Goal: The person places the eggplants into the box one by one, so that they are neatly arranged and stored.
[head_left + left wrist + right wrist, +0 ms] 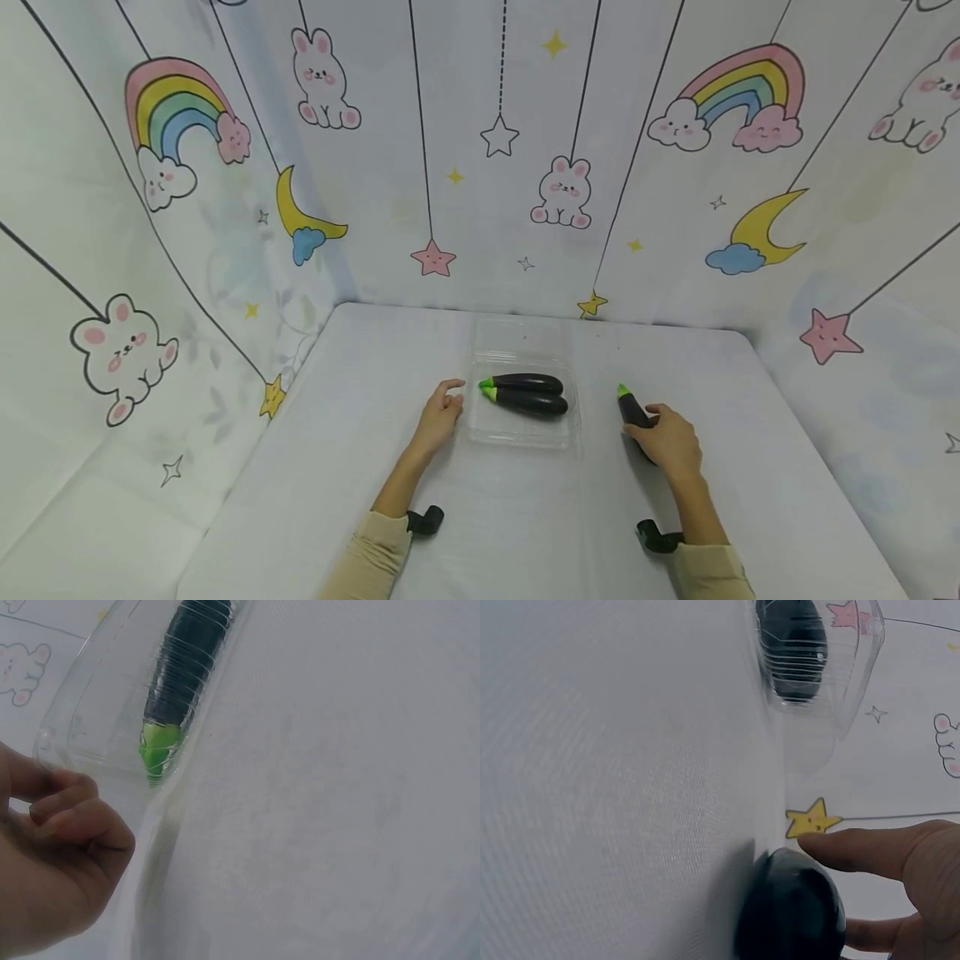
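Observation:
Two dark eggplants with green stem ends lie side by side in a clear plastic clamshell box point(522, 435), whose lid is folded back. One of these eggplants point(187, 667) shows through the box wall in the left wrist view. My left hand point(437, 414) is at the box's left side, fingers loosely bent and fingertips close to the rim. To the right of the box, my right hand point(670, 442) holds a third eggplant point(632, 408) between thumb and fingers, its green end pointing away. The blunt end of that eggplant point(791, 911) appears in the right wrist view.
A white cloth covers the table point(495, 525). Behind and beside it hangs a white curtain point(480, 208) printed with rabbits, stars, moons and rainbows. The raised box lid point(521, 337) lies toward the table's back edge. A dark wrist device point(427, 521) is strapped near each sleeve.

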`<state>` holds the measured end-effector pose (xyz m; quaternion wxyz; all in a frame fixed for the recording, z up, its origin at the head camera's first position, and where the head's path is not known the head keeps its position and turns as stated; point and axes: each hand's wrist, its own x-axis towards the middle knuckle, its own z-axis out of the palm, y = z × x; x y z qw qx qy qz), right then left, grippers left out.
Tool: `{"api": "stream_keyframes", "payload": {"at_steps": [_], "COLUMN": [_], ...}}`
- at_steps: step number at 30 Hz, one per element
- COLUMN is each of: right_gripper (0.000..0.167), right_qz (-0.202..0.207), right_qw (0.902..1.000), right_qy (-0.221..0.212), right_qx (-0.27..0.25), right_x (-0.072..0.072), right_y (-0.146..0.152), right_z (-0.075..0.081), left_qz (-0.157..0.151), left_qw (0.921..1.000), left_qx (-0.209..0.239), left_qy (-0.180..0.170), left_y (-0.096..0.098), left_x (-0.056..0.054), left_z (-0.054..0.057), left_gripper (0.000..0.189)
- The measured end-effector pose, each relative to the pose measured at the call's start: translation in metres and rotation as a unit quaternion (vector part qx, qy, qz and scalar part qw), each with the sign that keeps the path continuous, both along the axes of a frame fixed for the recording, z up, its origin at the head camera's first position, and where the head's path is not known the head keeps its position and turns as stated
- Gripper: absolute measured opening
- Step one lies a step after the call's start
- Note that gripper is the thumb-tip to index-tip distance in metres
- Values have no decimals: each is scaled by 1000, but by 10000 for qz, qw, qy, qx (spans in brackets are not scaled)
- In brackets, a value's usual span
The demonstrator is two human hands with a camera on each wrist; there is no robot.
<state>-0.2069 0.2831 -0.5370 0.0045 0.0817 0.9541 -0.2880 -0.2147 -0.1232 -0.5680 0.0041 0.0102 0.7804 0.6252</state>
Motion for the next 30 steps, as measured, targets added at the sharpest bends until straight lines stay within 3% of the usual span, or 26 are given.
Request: {"api": "stream_keyframes", "payload": {"at_steps": [11, 20, 30], "right_gripper": [70, 58, 56], "right_qz": [-30, 45, 47], "right_qw": [9999, 10000, 9999], "right_qy": [-145, 32, 38], "right_qx": [-41, -32, -95], "right_x": [6, 7, 7], "right_y": [5, 3, 2], "right_z": [7, 13, 15], "left_qz": [-14, -4, -2], "left_qw": [10000, 9999, 9999], "left_qx": [-18, -84, -117], "left_qy": [-32, 57, -7], "left_y": [0, -1, 0], "left_x": [1, 0, 0], "left_z": [0, 1, 1], "left_gripper": [37, 38, 38]}}
